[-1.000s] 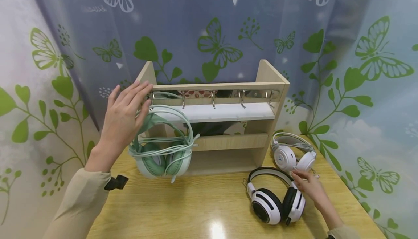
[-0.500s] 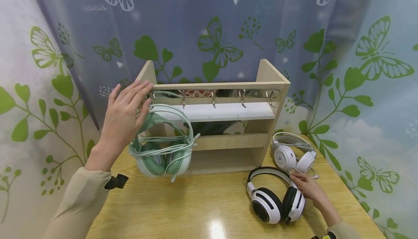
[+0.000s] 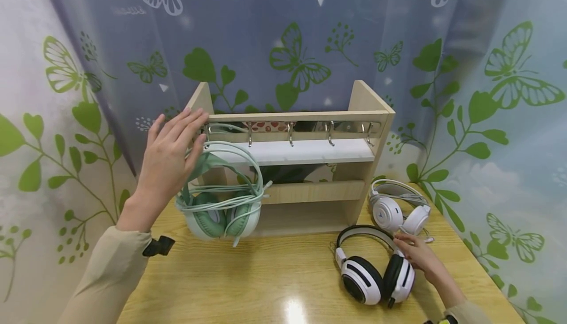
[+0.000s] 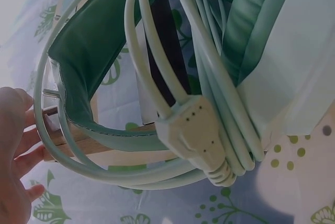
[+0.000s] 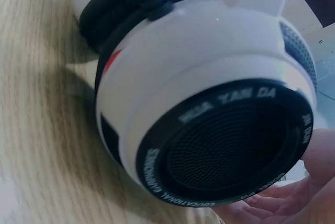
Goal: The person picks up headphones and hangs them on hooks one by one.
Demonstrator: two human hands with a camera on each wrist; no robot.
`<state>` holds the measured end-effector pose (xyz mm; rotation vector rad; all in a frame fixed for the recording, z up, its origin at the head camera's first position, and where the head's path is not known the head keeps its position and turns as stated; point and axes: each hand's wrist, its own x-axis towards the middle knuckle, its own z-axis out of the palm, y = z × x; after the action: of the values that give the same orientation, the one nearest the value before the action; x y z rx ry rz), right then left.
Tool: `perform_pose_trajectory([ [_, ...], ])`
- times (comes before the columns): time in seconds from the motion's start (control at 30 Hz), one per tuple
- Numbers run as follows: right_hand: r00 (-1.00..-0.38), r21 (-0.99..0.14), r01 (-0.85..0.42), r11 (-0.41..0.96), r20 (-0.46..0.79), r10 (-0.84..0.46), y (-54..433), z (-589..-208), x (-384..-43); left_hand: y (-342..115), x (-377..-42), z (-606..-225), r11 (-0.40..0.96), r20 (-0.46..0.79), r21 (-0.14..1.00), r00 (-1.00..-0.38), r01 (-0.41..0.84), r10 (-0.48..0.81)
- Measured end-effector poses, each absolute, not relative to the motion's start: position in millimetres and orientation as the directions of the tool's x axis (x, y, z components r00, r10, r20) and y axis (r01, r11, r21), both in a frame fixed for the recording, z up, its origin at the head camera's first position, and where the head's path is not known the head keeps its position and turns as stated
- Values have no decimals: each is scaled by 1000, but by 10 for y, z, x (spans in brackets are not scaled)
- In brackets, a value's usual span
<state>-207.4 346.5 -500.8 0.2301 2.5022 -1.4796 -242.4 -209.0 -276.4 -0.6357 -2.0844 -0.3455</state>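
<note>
My left hand [image 3: 170,151] rests on the top left corner of a wooden rack [image 3: 301,117], fingers stretched out over its edge. Below that hand, mint-green headphones [image 3: 248,220] hang at the leftmost hook, their cable wound around them. The left wrist view shows their green padded headband [image 4: 94,51] and cable plug [image 4: 191,132] close up. On the table, my right hand [image 3: 421,257] pinches the right side of the headband of black-and-white headphones [image 3: 361,277]. In the right wrist view an ear cup [image 5: 220,140] partly hides the fingers of that hand.
White headphones [image 3: 387,213] lie on the wooden table [image 3: 248,279], right of the rack and just behind the black-and-white pair. Several metal hooks [image 3: 290,134] line the rack's upper rail. A patterned curtain [image 3: 248,28] hangs close behind.
My right hand has shifted slightly down and left, from beside the white headphones onto the black-and-white headband. The left hand and the mint-green headphones stay in place.
</note>
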Motion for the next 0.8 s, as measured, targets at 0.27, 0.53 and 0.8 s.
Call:
perform_pose_trajectory([
  [0.27, -963, -847, 248, 471, -270, 22, 3456, -4950, -2092, -2099, -2426, -2762, 831, 834, 4, -460, 556, 303],
  [0.53, -962, -849, 243, 469, -272, 5, 3450, -4884, -2115, -2095, -2428, -2762, 829, 835, 3, -458, 560, 306],
  [0.8, -963, -863, 202, 463, -260, -64, 3458, -4836, -2142, -2092, -2428, -2762, 828, 836, 3, -455, 560, 305],
])
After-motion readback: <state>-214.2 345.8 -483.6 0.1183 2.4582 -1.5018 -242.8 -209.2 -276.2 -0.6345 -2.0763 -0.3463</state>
